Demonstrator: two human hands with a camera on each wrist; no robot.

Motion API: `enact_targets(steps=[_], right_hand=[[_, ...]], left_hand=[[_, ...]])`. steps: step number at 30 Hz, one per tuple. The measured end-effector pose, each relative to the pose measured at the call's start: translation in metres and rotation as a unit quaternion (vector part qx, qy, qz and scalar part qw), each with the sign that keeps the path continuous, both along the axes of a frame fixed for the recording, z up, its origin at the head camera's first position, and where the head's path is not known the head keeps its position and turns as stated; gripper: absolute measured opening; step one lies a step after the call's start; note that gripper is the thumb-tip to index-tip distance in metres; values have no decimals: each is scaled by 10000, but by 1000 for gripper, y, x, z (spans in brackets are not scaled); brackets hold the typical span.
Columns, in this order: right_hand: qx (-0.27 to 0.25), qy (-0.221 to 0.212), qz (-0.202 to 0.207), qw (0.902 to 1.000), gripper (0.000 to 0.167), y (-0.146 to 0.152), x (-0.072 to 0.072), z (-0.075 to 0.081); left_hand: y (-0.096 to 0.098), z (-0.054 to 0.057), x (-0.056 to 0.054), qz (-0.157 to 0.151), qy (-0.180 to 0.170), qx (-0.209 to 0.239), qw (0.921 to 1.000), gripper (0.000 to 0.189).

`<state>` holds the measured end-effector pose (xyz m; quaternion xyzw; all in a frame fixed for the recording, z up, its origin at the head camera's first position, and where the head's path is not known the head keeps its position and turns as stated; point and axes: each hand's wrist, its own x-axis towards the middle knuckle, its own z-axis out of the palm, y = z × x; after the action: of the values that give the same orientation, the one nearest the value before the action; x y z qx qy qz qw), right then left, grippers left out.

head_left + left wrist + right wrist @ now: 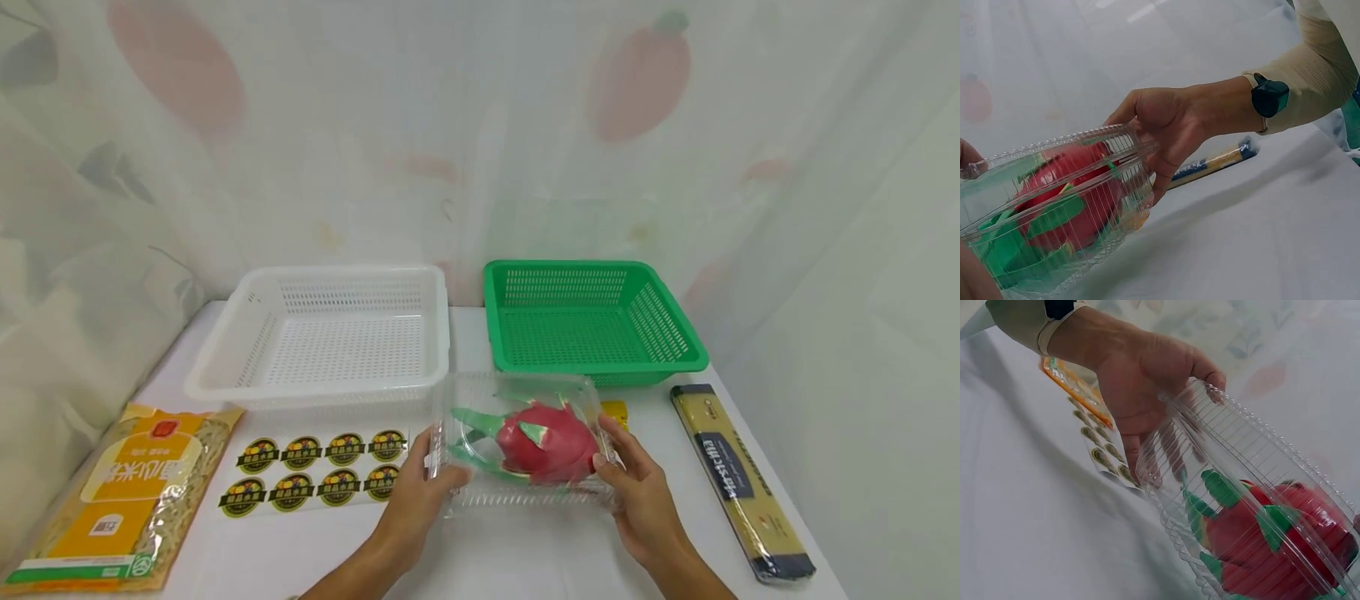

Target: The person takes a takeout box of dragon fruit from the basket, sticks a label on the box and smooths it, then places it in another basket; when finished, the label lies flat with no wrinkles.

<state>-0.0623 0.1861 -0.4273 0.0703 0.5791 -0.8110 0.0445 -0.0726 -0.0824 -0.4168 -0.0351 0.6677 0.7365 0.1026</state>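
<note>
A clear plastic clamshell box [480, 492] with its lid down is held between both hands, tilted and raised over the table. Inside lies a red dragon fruit [551, 442] with green scales, its leafy end toward the left. My left hand [420, 492] grips the box's left end, thumb over the top edge. On the opposite end my right hand [637, 492] has its thumb on the lid and its fingers along the side. The left wrist view shows the right hand [1166, 122] around the box end; the right wrist view shows the left hand [1147, 381] with fingers behind the clear wall.
A white basket [202, 375] and a green basket [600, 368] stand at the back. Round fruit stickers [318, 471] on a sheet lie left of the box, beside an orange noodle bag [123, 500]. A long pasta pack [738, 483] lies right; a yellow item [617, 412] shows behind the box.
</note>
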Motion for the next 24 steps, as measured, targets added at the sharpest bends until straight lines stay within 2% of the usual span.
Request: enact_targets(steps=[12, 24], right_hand=[[21, -179, -112, 9998, 63, -6, -3, -17], [174, -274, -138, 9994, 65, -3, -5, -26]], left_hand=[[-7, -27, -4, -140, -213, -109, 9996, 77], [-9, -36, -6, -320, -351, -106, 9988, 77]])
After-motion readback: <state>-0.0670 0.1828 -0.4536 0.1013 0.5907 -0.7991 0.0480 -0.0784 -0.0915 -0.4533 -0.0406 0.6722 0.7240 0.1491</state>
